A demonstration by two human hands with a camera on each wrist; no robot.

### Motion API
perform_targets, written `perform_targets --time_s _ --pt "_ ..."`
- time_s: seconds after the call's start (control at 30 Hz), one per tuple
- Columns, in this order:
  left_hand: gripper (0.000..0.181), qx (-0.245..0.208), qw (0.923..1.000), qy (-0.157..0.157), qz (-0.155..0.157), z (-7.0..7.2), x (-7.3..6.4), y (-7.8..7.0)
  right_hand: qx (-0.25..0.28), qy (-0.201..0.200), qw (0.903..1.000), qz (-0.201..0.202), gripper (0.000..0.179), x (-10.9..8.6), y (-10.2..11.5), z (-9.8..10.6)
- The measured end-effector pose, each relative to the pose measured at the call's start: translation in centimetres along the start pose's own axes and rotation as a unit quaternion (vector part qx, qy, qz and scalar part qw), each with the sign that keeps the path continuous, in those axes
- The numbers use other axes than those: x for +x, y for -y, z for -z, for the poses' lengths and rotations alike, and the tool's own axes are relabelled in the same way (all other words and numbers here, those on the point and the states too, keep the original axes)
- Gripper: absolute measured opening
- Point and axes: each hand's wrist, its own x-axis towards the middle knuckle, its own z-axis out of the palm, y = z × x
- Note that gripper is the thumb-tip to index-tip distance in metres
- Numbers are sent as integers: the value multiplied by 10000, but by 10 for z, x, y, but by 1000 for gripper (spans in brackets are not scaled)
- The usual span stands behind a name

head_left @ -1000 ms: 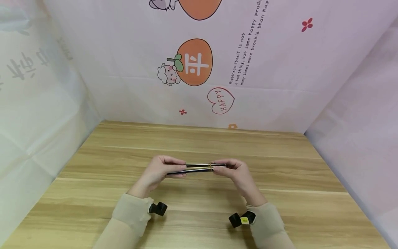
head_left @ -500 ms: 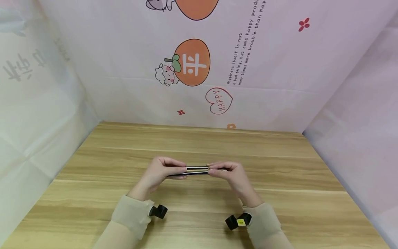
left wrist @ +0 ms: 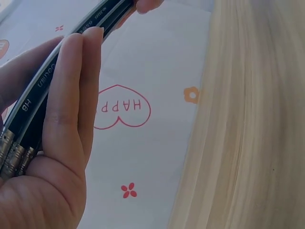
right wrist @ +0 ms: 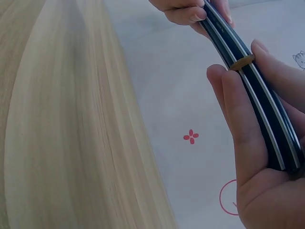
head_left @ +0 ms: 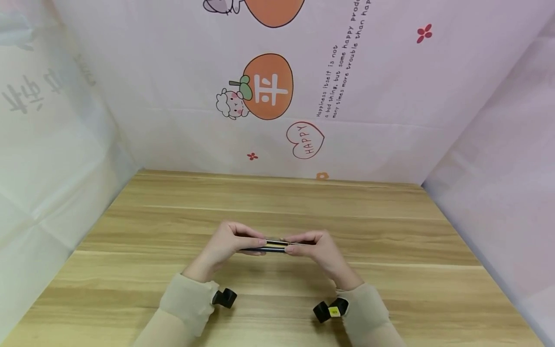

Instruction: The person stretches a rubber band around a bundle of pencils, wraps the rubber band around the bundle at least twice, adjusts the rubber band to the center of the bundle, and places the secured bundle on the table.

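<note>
Your left hand (head_left: 225,245) and right hand (head_left: 322,249) grip pencils (right wrist: 262,105) over the surface (head_left: 277,207), short of its far edge; shoving the band (right wrist: 242,62) off their ends could scatter them.

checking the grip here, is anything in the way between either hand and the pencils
Nothing visible: the left hand and right hand both grip the pencils directly. A tan band crosses them at the edge of the right hand's grip, but it doesn't keep that hand off them.
</note>
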Motion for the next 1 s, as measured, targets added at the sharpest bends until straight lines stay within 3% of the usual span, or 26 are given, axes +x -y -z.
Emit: perform_targets --time_s 0.27,0.43,0.67,0.8,1.0 --pt "33 -136 9999 24 -11 -5 3 0 322 -266 9991 31 37 -1 5 7" --pt "40 -160 9998 -90 -32 -7 4 2 893 -442 9950 -16 20 -1 5 13" --pt "35 -13 9978 -660 4 -4 2 0 1984 -920 9755 221 29 0 7 17" --pt "34 -145 9979 -623 -134 -5 2 -1 2393 -1046 9651 177 30 2 7 15" --pt "34 -295 9978 -547 -238 -10 3 1 2593 -896 9616 -111 30 4 4 9"
